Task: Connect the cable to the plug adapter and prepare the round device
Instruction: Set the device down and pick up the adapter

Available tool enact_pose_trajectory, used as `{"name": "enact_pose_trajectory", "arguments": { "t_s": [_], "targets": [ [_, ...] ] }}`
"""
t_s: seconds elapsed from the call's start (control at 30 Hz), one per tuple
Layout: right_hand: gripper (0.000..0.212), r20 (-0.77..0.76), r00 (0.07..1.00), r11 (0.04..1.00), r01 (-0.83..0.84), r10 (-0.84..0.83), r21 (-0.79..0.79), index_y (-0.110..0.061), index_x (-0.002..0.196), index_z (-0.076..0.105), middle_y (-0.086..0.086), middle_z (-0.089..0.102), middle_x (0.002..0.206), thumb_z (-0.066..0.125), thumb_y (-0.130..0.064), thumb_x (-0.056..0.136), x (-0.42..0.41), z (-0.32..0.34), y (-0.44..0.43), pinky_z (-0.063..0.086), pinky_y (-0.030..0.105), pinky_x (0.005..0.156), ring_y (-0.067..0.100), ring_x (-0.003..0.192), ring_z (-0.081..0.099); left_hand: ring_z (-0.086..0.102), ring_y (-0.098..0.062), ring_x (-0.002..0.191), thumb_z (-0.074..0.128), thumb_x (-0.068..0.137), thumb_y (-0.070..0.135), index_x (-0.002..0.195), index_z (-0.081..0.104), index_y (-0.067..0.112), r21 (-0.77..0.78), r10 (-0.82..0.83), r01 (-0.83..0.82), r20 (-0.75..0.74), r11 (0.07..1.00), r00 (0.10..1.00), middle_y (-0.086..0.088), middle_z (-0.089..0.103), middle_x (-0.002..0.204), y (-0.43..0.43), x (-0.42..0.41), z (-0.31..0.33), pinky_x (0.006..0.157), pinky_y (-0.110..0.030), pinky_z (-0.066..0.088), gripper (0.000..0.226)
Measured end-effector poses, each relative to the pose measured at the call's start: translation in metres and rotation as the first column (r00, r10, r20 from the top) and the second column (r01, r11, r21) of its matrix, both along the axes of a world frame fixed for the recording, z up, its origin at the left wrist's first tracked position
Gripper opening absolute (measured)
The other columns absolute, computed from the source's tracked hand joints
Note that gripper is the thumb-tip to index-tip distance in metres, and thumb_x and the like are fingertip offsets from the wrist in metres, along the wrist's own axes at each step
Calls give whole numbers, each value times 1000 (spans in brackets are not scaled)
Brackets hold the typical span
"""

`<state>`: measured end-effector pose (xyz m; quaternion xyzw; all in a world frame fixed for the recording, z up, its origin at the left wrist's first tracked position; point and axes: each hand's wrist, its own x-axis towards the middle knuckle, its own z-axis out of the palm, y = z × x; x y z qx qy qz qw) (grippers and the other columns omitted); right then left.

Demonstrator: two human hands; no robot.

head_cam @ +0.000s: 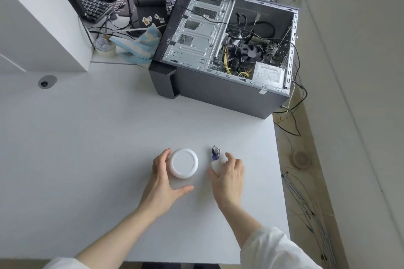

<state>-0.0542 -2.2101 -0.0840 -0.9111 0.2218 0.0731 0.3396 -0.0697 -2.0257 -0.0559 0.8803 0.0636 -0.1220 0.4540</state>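
A white round device (183,163) lies flat on the white table (98,137). My left hand (164,179) curves around its left side, fingers at the far edge and thumb spread below it. Whether the hand grips it is unclear. Just to the right lies a white plug adapter (216,165) with metal prongs and a dark blue part at its far end. My right hand (227,176) rests over the adapter's near end, thumb on its left and fingers on its right. No cable is visible near my hands.
An open grey computer case (225,54) lies on its side at the back right of the table. A tape roll (105,47), a blue-white cloth (136,45) and a keyboard (96,7) sit at the back left. The table's right edge drops to a floor with loose wires (306,199).
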Motion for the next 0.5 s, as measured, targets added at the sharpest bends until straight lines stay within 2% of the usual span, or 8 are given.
{"name": "enact_pose_trajectory", "arguments": {
  "t_s": [0.17,0.3,0.37,0.43,0.5],
  "targets": [
    [46,-30,999,999,-27,26,-20,-12,123,58,4,54,118,69,-41,89,-3,-5,-11,44,33,94,26,114,48,35,-10,135,91,61,35,153,16,17,48,100,-102,35,994,994,10,23,142,1,-31,-6,103,-24,32,120],
    [28,-97,994,999,-48,50,13,-15,109,60,0,52,112,63,-36,90,2,2,-21,46,34,80,21,110,48,38,-18,137,89,66,33,151,17,23,87,112,-121,109,989,988,3,27,143,2,-57,-12,100,-29,38,112],
    [22,-87,995,991,-46,57,127,-17,104,60,-1,55,107,65,-32,89,3,6,-29,48,34,74,20,101,54,40,-18,137,86,71,26,150,21,24,70,125,-137,157,988,980,3,30,142,1,-64,-7,103,-32,39,102],
    [17,-65,996,949,-35,58,312,-20,99,61,0,63,96,71,-30,89,6,15,-41,48,29,63,18,82,59,42,-12,135,81,77,19,148,27,21,33,169,-179,205,983,964,6,34,139,-1,-62,3,105,-34,43,90],
    [17,-38,996,892,-57,83,449,-22,97,63,-2,68,91,76,-30,88,10,31,-54,45,22,54,13,72,58,45,-4,130,75,83,24,144,35,16,-3,199,-206,271,979,942,4,39,136,-3,-52,18,104,-33,44,74]
  ]
}}
